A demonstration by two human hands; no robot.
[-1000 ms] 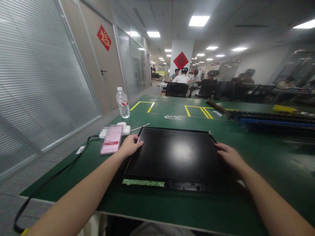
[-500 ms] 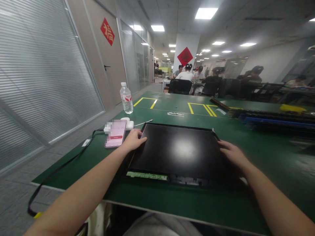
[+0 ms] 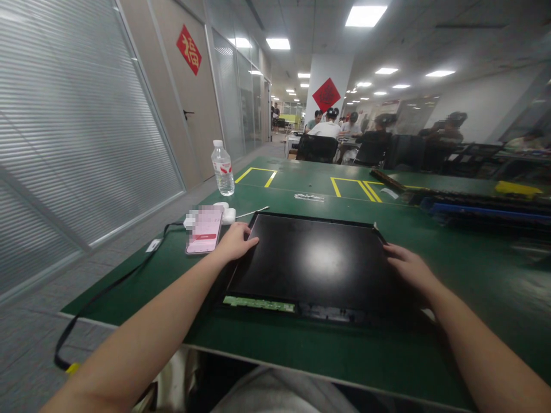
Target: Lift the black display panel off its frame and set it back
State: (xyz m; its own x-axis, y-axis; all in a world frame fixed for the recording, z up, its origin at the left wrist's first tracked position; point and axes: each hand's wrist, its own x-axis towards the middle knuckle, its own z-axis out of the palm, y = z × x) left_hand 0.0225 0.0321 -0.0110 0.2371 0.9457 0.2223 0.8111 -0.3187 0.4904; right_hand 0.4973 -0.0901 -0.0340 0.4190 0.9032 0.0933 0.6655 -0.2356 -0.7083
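Head view showed our left hand (image 3: 235, 244) and right hand (image 3: 408, 268) laid flat, fingers loosely open, bracing the black panel (image 3: 312, 258) by its side edges.

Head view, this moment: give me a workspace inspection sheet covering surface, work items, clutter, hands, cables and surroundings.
Surface: green table with yellow outlined boxes at the far side.
Work items: black display panel lying flat; green circuit strip along its near edge.
Clutter: phone, water bottle upright, white items behind the phone, dark trays at the far right.
Hands: left hand on the panel's left edge; right hand on its right edge; fingers spread, neither closed around it.
Cables: black cable running off the table's left side to the floor.
Surroundings: glass partitions on the left, red diamond signs, people seated at the far tables.
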